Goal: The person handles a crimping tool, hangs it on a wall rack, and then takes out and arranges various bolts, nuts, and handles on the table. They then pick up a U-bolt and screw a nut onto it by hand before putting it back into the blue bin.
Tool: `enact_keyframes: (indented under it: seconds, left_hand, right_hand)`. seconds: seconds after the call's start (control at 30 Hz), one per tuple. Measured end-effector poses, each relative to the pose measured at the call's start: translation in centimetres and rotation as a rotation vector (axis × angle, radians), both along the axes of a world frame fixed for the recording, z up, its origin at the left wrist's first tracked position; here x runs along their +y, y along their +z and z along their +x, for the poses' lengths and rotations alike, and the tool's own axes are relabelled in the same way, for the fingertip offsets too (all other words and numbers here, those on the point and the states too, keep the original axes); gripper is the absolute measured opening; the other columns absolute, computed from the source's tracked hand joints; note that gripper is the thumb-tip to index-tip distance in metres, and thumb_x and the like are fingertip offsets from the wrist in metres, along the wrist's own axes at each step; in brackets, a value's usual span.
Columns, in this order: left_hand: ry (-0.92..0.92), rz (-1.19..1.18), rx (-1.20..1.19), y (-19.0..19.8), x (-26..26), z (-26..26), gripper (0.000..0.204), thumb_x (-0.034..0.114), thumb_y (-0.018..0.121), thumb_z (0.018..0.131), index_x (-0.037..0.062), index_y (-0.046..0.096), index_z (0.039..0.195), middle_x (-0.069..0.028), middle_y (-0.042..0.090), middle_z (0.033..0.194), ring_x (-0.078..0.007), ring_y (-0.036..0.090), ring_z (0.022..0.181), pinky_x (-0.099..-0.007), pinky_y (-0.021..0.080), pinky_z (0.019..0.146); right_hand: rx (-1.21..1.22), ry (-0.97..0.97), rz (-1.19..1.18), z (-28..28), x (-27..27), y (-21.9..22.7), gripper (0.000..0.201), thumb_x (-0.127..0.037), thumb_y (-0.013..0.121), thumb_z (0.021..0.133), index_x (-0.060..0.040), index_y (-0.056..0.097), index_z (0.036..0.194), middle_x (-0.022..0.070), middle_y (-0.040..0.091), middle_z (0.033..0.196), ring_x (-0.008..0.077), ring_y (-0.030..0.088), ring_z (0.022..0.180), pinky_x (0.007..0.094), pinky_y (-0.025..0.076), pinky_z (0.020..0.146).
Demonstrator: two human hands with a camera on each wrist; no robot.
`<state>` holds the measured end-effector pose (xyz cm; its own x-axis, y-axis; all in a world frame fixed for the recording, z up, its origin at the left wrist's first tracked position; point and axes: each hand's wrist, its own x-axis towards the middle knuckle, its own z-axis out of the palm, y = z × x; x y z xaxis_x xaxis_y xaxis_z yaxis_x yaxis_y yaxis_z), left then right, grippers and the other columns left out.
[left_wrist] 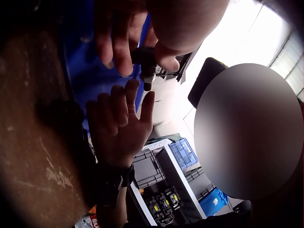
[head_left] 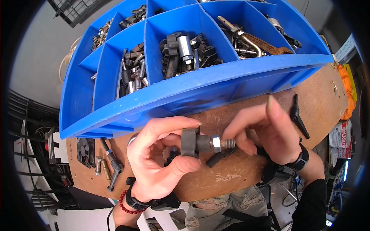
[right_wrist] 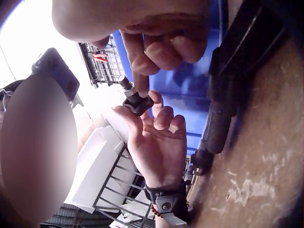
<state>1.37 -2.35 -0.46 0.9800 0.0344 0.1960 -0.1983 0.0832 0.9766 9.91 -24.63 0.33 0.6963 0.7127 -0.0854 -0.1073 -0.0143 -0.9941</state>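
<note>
My left hand (head_left: 154,154) pinches a black lobed knob (head_left: 189,142) between thumb and fingers, holding it above the wooden table. From the knob a threaded stud (head_left: 230,143) points right, with a shiny hex nut (head_left: 217,143) around it. Close to the stud's tip is my right hand (head_left: 271,133), its fingers loosely bent and nothing gripped. The left wrist view shows the right hand (left_wrist: 118,128) with fingers spread just below the nut (left_wrist: 148,80). In the right wrist view, the knob (right_wrist: 137,103) sits at the left fingertips, beside an extended right finger.
A blue divided bin (head_left: 173,90) filled with hardware stands behind the hands. On the wooden table (head_left: 235,173) lie a black clamping lever (head_left: 298,117) at right, another lever (head_left: 115,165), bolts (head_left: 105,169) and a small black fan (head_left: 85,151) at left.
</note>
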Motion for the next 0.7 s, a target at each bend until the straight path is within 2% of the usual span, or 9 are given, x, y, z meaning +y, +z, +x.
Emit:
enact_keyframes:
  seconds: [0.17, 0.23, 0.37, 0.5, 0.6, 0.7]
  left_hand:
    - [0.000, 0.003, 0.006, 0.06, -0.05, -0.01, 0.059, 0.022, 0.087, 0.079, -0.0076, 0.059, 0.121, -0.0167, 0.069, 0.108, -0.0217, 0.073, 0.091, -0.0305, 0.059, 0.079]
    - [0.001, -0.001, 0.005, 0.08, -0.07, 0.00, 0.059, 0.022, 0.087, 0.079, -0.0076, 0.059, 0.121, -0.0167, 0.069, 0.108, -0.0216, 0.073, 0.091, -0.0305, 0.059, 0.079]
    - [-0.003, 0.010, 0.000, -0.01, 0.03, 0.00, 0.059, 0.022, 0.088, 0.078, -0.0076, 0.059, 0.121, -0.0164, 0.070, 0.107, -0.0213, 0.073, 0.091, -0.0305, 0.059, 0.079]
    - [-0.003, 0.002, 0.006, 0.03, 0.01, -0.03, 0.059, 0.022, 0.088, 0.078, -0.0076, 0.059, 0.121, -0.0162, 0.070, 0.107, -0.0211, 0.072, 0.092, -0.0307, 0.059, 0.079]
    - [0.004, 0.003, 0.006, 0.02, -0.07, -0.03, 0.059, 0.022, 0.088, 0.078, -0.0077, 0.059, 0.121, -0.0162, 0.070, 0.107, -0.0211, 0.072, 0.092, -0.0306, 0.059, 0.079]
    - [0.006, 0.010, 0.004, 0.04, -0.03, -0.03, 0.059, 0.022, 0.088, 0.078, -0.0078, 0.059, 0.121, -0.0164, 0.070, 0.108, -0.0213, 0.072, 0.092, -0.0305, 0.059, 0.079]
  right_hand:
    - [-0.068, -0.114, 0.089, -0.22, 0.46, 0.59, 0.096, -0.072, 0.016, 0.097, 0.0048, 0.073, 0.090, 0.0100, 0.065, 0.068, 0.0131, 0.050, 0.052, 0.0260, 0.037, 0.053]
    - [-0.027, -0.104, 0.053, -0.40, 0.60, 0.55, 0.097, -0.073, 0.015, 0.097, 0.0048, 0.073, 0.090, 0.0097, 0.065, 0.068, 0.0129, 0.050, 0.052, 0.0257, 0.037, 0.053]
    - [0.033, -0.039, -0.044, -0.37, 0.42, 0.48, 0.097, -0.072, 0.014, 0.097, 0.0052, 0.072, 0.090, 0.0106, 0.066, 0.072, 0.0123, 0.050, 0.051, 0.0244, 0.037, 0.052]
    - [-0.032, -0.152, 0.058, -0.21, 0.62, 0.44, 0.095, -0.069, 0.014, 0.099, 0.0068, 0.071, 0.094, 0.0082, 0.063, 0.065, 0.0114, 0.049, 0.050, 0.0241, 0.037, 0.051]
    - [-0.072, -0.078, 0.112, 0.12, 0.21, 0.31, 0.092, -0.068, 0.018, 0.099, 0.0079, 0.070, 0.099, 0.0077, 0.062, 0.064, 0.0116, 0.049, 0.050, 0.0239, 0.037, 0.051]
    - [-0.010, 0.000, 0.045, -0.17, 0.27, 0.25, 0.093, -0.069, 0.019, 0.099, 0.0073, 0.070, 0.097, 0.0084, 0.063, 0.065, 0.0120, 0.049, 0.049, 0.0238, 0.037, 0.051]
